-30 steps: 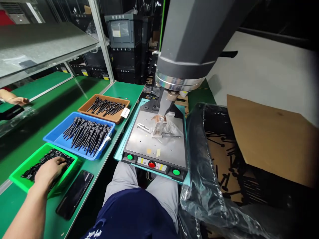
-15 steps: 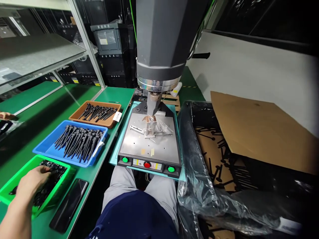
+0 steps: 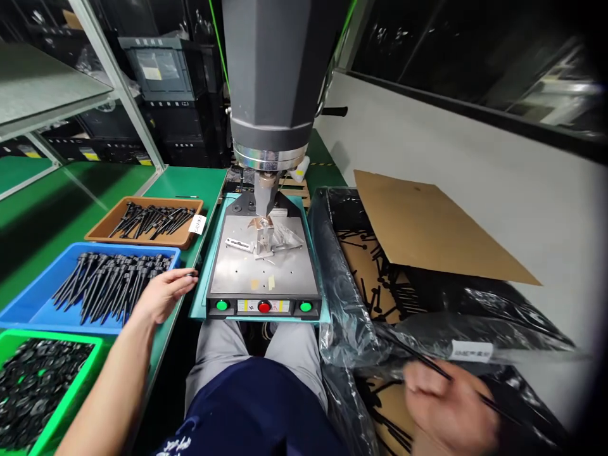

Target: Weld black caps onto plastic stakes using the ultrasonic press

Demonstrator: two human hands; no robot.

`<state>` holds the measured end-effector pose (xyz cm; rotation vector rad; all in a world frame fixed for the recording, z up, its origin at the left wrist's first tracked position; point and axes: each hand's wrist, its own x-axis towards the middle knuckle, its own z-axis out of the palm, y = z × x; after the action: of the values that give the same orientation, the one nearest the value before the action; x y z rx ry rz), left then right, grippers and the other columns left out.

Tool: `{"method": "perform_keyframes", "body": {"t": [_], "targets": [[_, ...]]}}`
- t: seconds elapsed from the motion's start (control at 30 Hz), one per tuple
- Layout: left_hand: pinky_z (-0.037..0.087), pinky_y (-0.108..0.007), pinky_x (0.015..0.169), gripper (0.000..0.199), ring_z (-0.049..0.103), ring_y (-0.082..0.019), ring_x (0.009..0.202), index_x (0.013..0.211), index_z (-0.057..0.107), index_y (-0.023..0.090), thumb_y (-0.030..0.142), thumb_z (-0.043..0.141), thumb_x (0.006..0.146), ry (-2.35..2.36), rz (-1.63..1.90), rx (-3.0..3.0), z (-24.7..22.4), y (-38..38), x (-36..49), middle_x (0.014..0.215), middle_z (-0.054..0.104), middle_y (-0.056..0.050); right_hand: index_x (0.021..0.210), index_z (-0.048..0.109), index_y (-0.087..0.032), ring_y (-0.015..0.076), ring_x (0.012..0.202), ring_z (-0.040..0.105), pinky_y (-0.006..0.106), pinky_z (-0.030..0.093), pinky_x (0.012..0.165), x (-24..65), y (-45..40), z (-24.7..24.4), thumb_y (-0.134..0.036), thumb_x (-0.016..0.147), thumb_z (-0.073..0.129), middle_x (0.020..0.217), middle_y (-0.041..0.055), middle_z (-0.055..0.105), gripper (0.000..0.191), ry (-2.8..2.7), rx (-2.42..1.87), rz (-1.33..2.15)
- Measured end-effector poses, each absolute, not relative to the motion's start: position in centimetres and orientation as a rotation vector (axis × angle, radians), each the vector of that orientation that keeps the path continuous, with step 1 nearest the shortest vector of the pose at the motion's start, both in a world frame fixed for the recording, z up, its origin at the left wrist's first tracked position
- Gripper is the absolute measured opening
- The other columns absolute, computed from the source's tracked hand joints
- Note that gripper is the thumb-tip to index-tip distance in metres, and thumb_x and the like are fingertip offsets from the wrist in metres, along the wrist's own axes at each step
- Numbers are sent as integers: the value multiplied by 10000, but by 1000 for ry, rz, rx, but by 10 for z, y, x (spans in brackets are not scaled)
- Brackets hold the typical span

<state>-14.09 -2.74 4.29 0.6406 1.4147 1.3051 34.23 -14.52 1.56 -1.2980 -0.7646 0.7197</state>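
My left hand (image 3: 164, 294) is closed in a pinch at the table's edge, beside the blue tray. Between its fingertips sits a small black part (image 3: 192, 273), mostly covered by the fingers. At the lower right, my right hand (image 3: 449, 405) is wrapped round a long thin black rod (image 3: 418, 358); motion blurs the hand. Ahead stands a bench press with a grey head (image 3: 268, 69) above a metal fixture (image 3: 264, 237), which is fixed on a steel plate (image 3: 237, 278). Loose clear film lies around the fixture.
Left of the press are a brown tray (image 3: 90, 235) and a blue tray (image 3: 28, 297) of black tapered rods, and a green bin (image 3: 61, 415) of small black round parts. To the right stands a plastic-lined box (image 3: 332, 304) with a cardboard sheet (image 3: 437, 221). Green buttons (image 3: 221, 305) flank a red one (image 3: 264, 306).
My left hand has come out of the green bin and moved right, with a small black part in its fingers. My right hand has entered view holding a black rod. The view has shifted.
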Motion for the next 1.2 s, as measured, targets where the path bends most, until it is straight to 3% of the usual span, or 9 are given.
{"method": "perform_keyframes", "body": {"t": [0.1, 0.3, 0.5, 0.8, 1.0, 1.2], "targets": [[582, -241, 787, 310, 707, -168, 808, 859, 740, 94, 144, 854, 575, 1175, 1262, 563, 31, -11, -98, 912, 742, -113, 778, 660, -296, 165, 473, 488, 314, 391, 445, 275, -109, 21, -440, 756, 680, 494, -21, 488, 147, -776, -1024, 911], [576, -275, 864, 197, 707, -184, 913, 915, 732, 118, 125, 763, 720, 892, 1143, 481, 23, -10, -44, 1025, 733, -116, 981, 694, -225, 228, 667, 671, 370, 533, 551, 184, -79, -6, -408, 860, 597, 745, 57, 716, 240, -924, -904, 1145], [567, -255, 882, 210, 695, -158, 949, 974, 726, 159, 154, 727, 764, 805, 1151, 459, 18, -17, -30, 1143, 706, -79, 1072, 700, -226, 214, 711, 684, 405, 567, 684, 159, -74, -19, -406, 894, 593, 852, 64, 740, 275, -1035, -862, 1173], [578, -240, 810, 224, 693, -162, 913, 1008, 721, 147, 172, 707, 786, 726, 1161, 439, 15, -18, -19, 966, 729, -75, 1101, 707, -260, 232, 792, 696, 433, 569, 768, 153, -79, -12, -420, 904, 578, 925, 62, 744, 284, -1183, -906, 1106], [572, -237, 814, 268, 682, -170, 950, 1054, 712, 156, 190, 714, 788, 648, 1205, 461, 12, -20, -14, 968, 725, -77, 1059, 703, -261, 223, 813, 704, 393, 562, 719, 139, -78, -13, -419, 854, 645, 850, 48, 751, 265, -800, -771, 1289], [587, -229, 766, 186, 688, -184, 955, 967, 729, 148, 159, 713, 782, 582, 1260, 389, 9, -19, -10, 1003, 724, -81, 1063, 705, -240, 216, 814, 705, 374, 543, 699, 131, -80, -18, -391, 842, 673, 844, 56, 755, 270, -686, -691, 1352]]}}
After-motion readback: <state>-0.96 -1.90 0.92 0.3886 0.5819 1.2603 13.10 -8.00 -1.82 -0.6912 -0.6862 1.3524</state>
